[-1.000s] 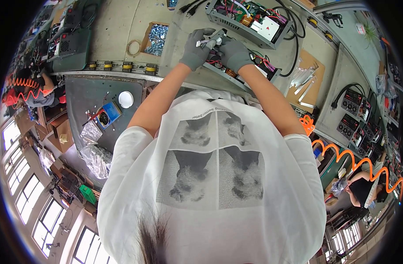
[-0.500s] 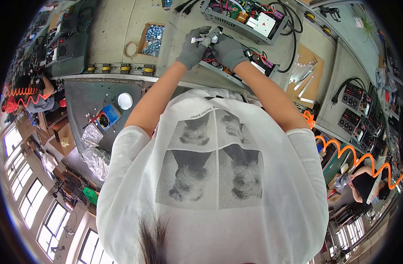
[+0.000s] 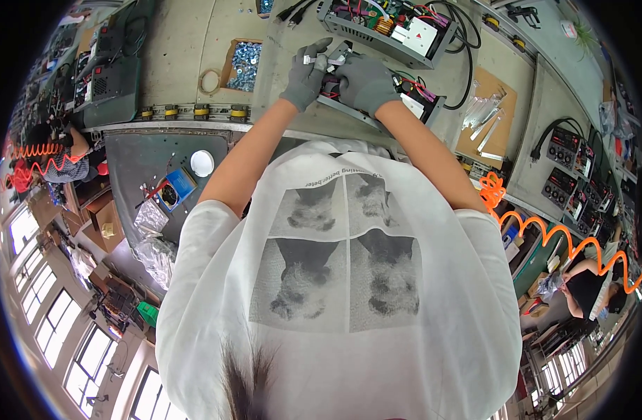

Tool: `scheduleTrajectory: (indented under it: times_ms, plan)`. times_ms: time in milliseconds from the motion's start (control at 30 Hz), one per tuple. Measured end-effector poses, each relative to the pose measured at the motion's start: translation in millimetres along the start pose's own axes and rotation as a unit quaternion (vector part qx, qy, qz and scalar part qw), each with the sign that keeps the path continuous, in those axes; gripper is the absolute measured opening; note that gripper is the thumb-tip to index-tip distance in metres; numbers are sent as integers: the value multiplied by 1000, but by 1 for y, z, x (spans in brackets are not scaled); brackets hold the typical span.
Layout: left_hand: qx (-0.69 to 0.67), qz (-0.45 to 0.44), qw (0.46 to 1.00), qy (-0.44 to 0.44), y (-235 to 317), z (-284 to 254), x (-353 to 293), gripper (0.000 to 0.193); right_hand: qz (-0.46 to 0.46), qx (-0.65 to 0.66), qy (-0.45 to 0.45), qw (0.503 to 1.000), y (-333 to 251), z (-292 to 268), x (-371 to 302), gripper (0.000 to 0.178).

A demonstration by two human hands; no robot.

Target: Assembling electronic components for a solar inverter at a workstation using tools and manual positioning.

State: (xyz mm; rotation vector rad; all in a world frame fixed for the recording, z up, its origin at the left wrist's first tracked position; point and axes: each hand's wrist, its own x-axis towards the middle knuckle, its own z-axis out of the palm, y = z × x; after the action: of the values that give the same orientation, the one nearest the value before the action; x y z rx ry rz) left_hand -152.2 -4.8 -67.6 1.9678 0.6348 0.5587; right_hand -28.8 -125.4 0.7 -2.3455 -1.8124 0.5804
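Left hand (image 3: 305, 73): gloved, fingers closed on a small silver part (image 3: 314, 60).
Right hand (image 3: 366, 82): gloved, curled against the same part, holding it.
Open chassis (image 3: 398, 98): just beneath both hands, wiring exposed, seemingly unfinished.
Second open unit (image 3: 387, 24): beyond the hands, on the tabletop (image 3: 188, 42).

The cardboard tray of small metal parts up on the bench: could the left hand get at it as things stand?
Probably yes. The tray of metal parts lies open-topped just to the left of the left hand, with bare bench between them. The hand is pinching a small metal piece though, so it isn't free.
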Motion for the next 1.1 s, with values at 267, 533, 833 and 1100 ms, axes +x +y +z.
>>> scheduleTrajectory:
  times_ms: [267, 533, 833, 1100]
  plan:
    - [-253, -72, 959, -105, 20, -19, 8, 41, -97, 255, -65, 960, 47, 14, -21, 24]
    - [-283, -170, 933, -144, 54, -34, 8, 40, 11, 472, -51, 880, 52, -12, -37, 32]
    - [-61, -115, 987, -98, 74, -25, 5, 27, 5, 125, 4, 992, 20, -19, -19, 21]
    - [165, -192, 964, -87, 70, -23, 23, 36, 48, 90, 202, 974, 0, -7, -16, 19]
